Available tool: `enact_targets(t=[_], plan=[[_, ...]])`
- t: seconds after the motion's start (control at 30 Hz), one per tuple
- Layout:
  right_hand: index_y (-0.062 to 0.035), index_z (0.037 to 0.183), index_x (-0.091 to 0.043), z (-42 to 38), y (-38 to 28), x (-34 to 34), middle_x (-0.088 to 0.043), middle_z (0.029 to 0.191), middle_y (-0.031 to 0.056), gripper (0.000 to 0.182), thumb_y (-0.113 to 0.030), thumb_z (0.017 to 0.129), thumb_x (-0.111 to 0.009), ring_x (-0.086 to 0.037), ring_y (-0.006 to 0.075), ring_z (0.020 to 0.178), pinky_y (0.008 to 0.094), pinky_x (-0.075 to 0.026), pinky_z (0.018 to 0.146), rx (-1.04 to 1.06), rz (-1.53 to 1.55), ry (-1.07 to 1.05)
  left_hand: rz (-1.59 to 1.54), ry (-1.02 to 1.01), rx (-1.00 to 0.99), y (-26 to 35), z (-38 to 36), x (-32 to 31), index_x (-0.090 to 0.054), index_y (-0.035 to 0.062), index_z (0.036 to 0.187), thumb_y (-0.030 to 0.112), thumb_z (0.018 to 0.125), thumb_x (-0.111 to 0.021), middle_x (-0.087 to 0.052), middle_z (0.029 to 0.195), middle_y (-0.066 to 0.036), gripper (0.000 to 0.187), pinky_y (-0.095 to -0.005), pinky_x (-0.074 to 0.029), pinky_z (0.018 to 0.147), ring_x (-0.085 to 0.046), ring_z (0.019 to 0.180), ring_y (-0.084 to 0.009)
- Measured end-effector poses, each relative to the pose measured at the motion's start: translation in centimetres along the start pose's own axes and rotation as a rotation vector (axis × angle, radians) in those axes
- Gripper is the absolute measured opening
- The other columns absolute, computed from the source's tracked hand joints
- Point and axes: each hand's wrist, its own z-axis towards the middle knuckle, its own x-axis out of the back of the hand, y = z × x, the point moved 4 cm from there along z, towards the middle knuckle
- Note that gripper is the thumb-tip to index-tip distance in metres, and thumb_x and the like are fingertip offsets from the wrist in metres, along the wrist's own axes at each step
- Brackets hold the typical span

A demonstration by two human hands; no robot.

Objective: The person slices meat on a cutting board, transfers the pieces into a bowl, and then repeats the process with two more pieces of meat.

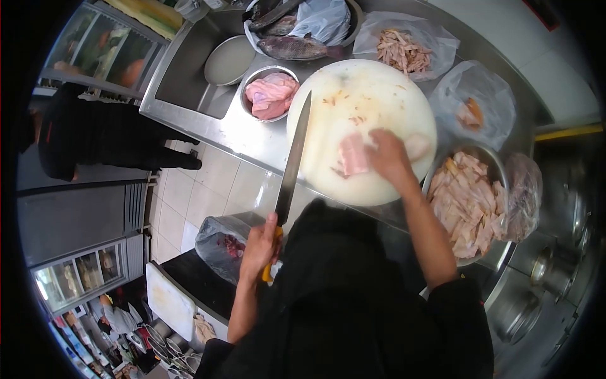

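My left hand (pixel 257 247) is closed round the yellow handle of a long knife (pixel 295 161), whose blade points up along the left edge of the round white cutting board (pixel 398 85). On the board, my right hand (pixel 390 155) is blurred by motion, its fingers right at the edge of a pink slab of raw meat (pixel 353 153). A paler piece of meat (pixel 416 146) lies just to the right of that hand, partly behind it. Small brownish scraps (pixel 357 120) are scattered over the board's upper half.
A bowl of pink meat (pixel 271 95) stands left of the board, whole fish (pixel 297 48) behind it. Cut strips (pixel 404 52) lie on a plastic bag; a large bowl of pale meat pieces (pixel 467 202) sits at right. A person in black (pixel 107 129) stands at left.
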Motion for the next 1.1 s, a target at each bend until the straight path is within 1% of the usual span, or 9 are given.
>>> enact_targets(t=[0.03,0.17,0.33,0.43,0.53,0.63,0.77,0.83,1.1], plan=[[0.0062,0.122,-0.063,-1.1,-0.4,-0.8,-0.062,0.116,0.0291,0.05,-0.016,0.079,-0.076,-0.06,0.0452,0.111,0.048,-0.049,0.097,-0.051,-0.071,-0.036,0.011,-0.006,-0.008,-0.2,-0.1,0.1,-0.053,0.0022,0.069,0.075,0.099,-0.039,-0.05,0.052,-0.004,0.08,-0.027,-0.039,0.039,-0.047,0.037,-0.0127],[0.0044,0.134,-0.053,-2.8,-1.9,-3.6,-0.052,0.124,0.0262,0.065,-0.013,0.076,-0.077,-0.049,0.0465,0.121,0.0508,-0.046,0.102,0.057,-0.172,-0.07,0.047,-0.018,0.018,-0.9,0.0,0.5,-0.053,0.0017,0.068,0.074,0.1,-0.038,-0.05,0.053,-0.004,0.08,-0.0272,-0.038,0.04,-0.047,0.038,-0.0126],[0.0026,0.13,-0.057,-3.8,-1.0,-3.8,-0.055,0.127,0.0235,0.058,-0.007,0.075,-0.075,-0.051,0.0441,0.119,0.0496,-0.046,0.103,0.172,-0.046,-0.002,0.113,-0.007,-0.035,-0.9,-0.3,0.6,-0.053,0.0026,0.065,0.071,0.102,-0.038,-0.049,0.053,-0.003,0.079,-0.0272,-0.035,0.039,-0.046,0.038,-0.0114],[0.0008,0.127,-0.061,-3.8,-1.2,-3.8,-0.057,0.129,0.0207,0.052,-0.005,0.076,-0.072,-0.053,0.0417,0.117,0.0473,-0.046,0.102,0.227,-0.038,0.086,0.244,0.029,-0.118,-1.0,0.0,1.0,-0.053,0.001,0.065,0.07,0.102,-0.039,-0.049,0.054,-0.005,0.079,-0.0302,-0.039,0.045,-0.05,0.045,-0.0135],[-0.0006,0.123,-0.064,-3.3,-2.1,-4.9,-0.059,0.127,0.0179,0.046,-0.006,0.078,-0.07,-0.055,0.039,0.115,0.0451,-0.046,0.101,0.261,-0.077,0.174,0.405,0.053,-0.075,0.3,-0.8,1.5,-0.059,-0.0076,0.082,0.058,0.106,-0.04,-0.056,0.067,-0.025,0.072,-0.0481,-0.048,0.075,-0.06,0.07,-0.0424],[-0.0008,0.118,-0.067,-3.1,-2.4,-5.3,-0.062,0.123,0.0154,0.04,-0.009,0.079,-0.07,-0.056,0.0358,0.113,0.0445,-0.047,0.098,0.36,-0.042,0.109,0.445,0.093,-0.145,1.9,-2.1,1.9,-0.06,-0.0084,0.084,0.054,0.107,-0.039,-0.058,0.073,-0.032,0.07,-0.0503,-0.048,0.077,-0.059,0.077,-0.0521],[-0.0019,0.112,-0.07,-3.8,-2.9,-5.4,-0.065,0.119,0.0123,0.033,-0.01,0.08,-0.072,-0.057,0.0335,0.11,0.0445,-0.047,0.096,0.449,-0.005,0.022,0.556,0.094,-0.118,2.1,-3.4,2.4,-0.064,-0.0081,0.086,0.05,0.108,-0.039,-0.061,0.081,-0.036,0.067,-0.0535,-0.048,0.08,-0.062,0.089,-0.0546],[-0.0031,0.112,-0.07,-3.7,-2.5,-5.6,-0.066,0.12,0.0113,0.031,-0.01,0.081,-0.072,-0.058,0.0322,0.108,0.044,-0.047,0.095,0.465,0.007,0.046,0.604,0.084,-0.076,2.2,-4.1,2.3,-0.066,-0.0074,0.087,0.049,0.108,-0.04,-0.062,0.083,-0.037,0.065,-0.0554,-0.048,0.08,-0.062,0.093,-0.0546],[-0.0064,0.112,-0.07,-3.5,-2.8,-6.2,-0.067,0.119,0.0083,0.03,-0.009,0.082,-0.071,-0.059,0.0282,0.106,0.0427,-0.048,0.088,0.483,-0.032,0.114,0.741,0.127,-0.081,1.8,-5.5,2.0,-0.067,-0.0069,0.085,0.046,0.108,-0.043,-0.063,0.082,-0.038,0.063,-0.0586,-0.05,0.08,-0.064,0.088,-0.0556]])
